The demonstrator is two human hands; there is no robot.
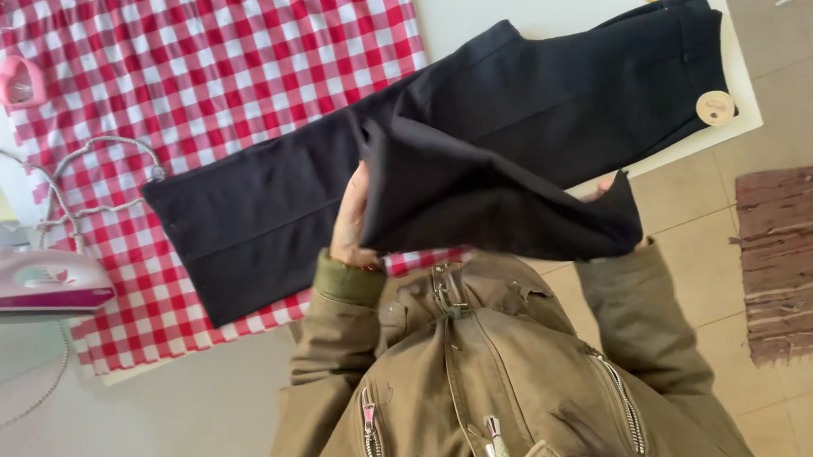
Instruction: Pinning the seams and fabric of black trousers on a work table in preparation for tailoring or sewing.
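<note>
Black trousers (484, 158), one pair, grasped in both grips, left hand (351, 221) and right hand (605, 186), beside one iron (28, 285).

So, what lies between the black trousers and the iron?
In the head view, only the red checked cloth and the iron's cord lie between it and the black trousers.

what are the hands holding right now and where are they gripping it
Both hands hold the black trousers by a lifted leg end: the left hand grips one corner of its edge, the right hand, mostly hidden, the other.
</note>
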